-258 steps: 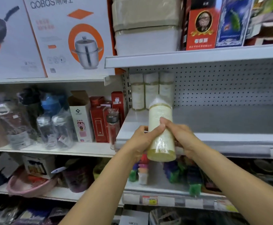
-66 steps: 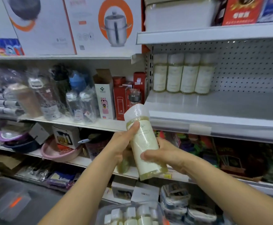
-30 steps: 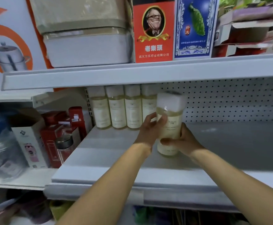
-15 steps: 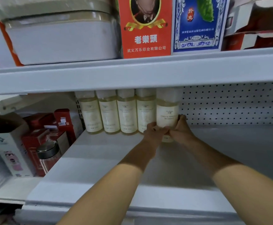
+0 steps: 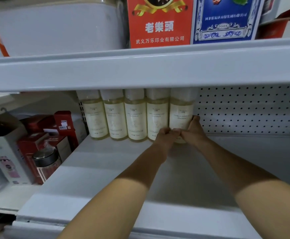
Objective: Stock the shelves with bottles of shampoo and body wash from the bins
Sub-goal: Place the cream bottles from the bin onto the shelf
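Fifth bottle upright at the back of the shelf, at the right end of the row, gripped low down from both sides. Right hand wrapped round the lower right side, thumb in front, fingers out of sight behind, toward the pegboard wall. Left hand with fingers curled at the lower left, squeezed in beside the neighbouring bottle; seems to pinch the base, fingertips hidden. Both thumbs touching each other below the label.

Judged as the last part of placing: seemingly down on the shelf already, only the squaring up left to do. To do it well: press gently leftward until flush against the row of four, turn with the label to the front like the others, feel for a flat base. Then loosen the left fingers first, so as not to drag the neighbour, and draw both hands straight back. No pushing near the cap; tall narrow bottles, probably easy to topple one after another.

Both forearms stretched far in, converging on the bottle, wrists low over the shelf floor, under the edge of the upper shelf.

Further out: red boxes and a glass tumbler with dark lid in the bay to the left; a red carton and a blue carton above.
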Demonstrator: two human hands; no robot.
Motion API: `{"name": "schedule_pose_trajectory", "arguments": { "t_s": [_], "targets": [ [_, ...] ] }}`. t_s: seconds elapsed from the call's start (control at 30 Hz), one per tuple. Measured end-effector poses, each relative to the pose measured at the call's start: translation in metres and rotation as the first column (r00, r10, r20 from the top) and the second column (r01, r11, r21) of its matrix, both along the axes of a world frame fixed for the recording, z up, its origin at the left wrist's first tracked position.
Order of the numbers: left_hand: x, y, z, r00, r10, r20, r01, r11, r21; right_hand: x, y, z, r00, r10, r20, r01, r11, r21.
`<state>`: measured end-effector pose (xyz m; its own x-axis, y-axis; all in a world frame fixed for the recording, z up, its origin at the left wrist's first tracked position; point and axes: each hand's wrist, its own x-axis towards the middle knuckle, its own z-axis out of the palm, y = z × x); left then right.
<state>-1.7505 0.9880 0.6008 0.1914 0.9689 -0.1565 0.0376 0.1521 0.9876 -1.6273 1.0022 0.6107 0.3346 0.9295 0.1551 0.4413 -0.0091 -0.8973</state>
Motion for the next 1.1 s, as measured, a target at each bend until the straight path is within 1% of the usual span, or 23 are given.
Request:
{"name": "schedule_pose_trajectory", "arguments": {
  "t_s": [0.13,0.3,0.37,0.47,0.53,0.67,0.73,0.77,0.83,0.93,1.1],
  "targets": [
    [-0.002,0.002,0.004,1.0,0.01,-0.028,-0.01,1.0,-0.006,0.0,0.005,0.001,1.0,0.01,-0.008,-0.01,1.0,-0.014],
    [-0.002,-0.003,0.012,0.999,0.028,-0.025,-0.029,0.999,-0.037,-0.006,0.001,0.007,1.0,-0.01,0.012,0.011,0.998,-0.06],
    [-0.005,-0.008,0.016,0.999,0.051,0.015,-0.05,0.996,-0.07,-0.008,-0.001,0.009,1.0,0.002,0.028,0.001,0.995,-0.104],
    [-0.016,-0.02,0.021,0.987,0.097,0.13,-0.079,0.987,-0.139,-0.011,-0.016,0.009,0.996,-0.012,0.091,0.028,0.984,-0.174],
    [-0.027,-0.033,0.024,0.968,0.137,0.212,-0.097,0.978,-0.186,-0.013,-0.031,0.004,0.996,-0.001,0.091,0.018,0.981,-0.193],
    [-0.053,-0.072,0.032,0.891,0.19,0.412,-0.095,0.966,-0.24,-0.021,-0.059,-0.007,1.0,0.017,-0.017,-0.019,0.991,-0.134],
    [-0.067,-0.092,0.035,0.849,0.195,0.491,-0.085,0.968,-0.238,-0.034,-0.083,-0.004,0.996,0.015,-0.082,-0.022,0.997,-0.076],
    [-0.074,-0.102,0.036,0.829,0.211,0.518,-0.095,0.966,-0.242,-0.043,-0.098,0.001,0.994,0.01,-0.109,-0.019,0.997,-0.08],
    [-0.087,-0.122,0.037,0.789,0.251,0.56,-0.122,0.959,-0.257,-0.056,-0.121,0.007,0.991,0.002,-0.133,-0.012,0.997,-0.07],
    [-0.109,-0.155,0.033,0.748,0.273,0.605,-0.14,0.956,-0.258,-0.077,-0.151,0.013,0.988,0.001,-0.155,-0.003,1.0,-0.007],
    [-0.151,-0.209,0.019,0.748,0.257,0.612,-0.152,0.964,-0.218,-0.118,-0.209,0.015,0.97,0.013,-0.242,0.001,0.998,0.058]
  ]
}}
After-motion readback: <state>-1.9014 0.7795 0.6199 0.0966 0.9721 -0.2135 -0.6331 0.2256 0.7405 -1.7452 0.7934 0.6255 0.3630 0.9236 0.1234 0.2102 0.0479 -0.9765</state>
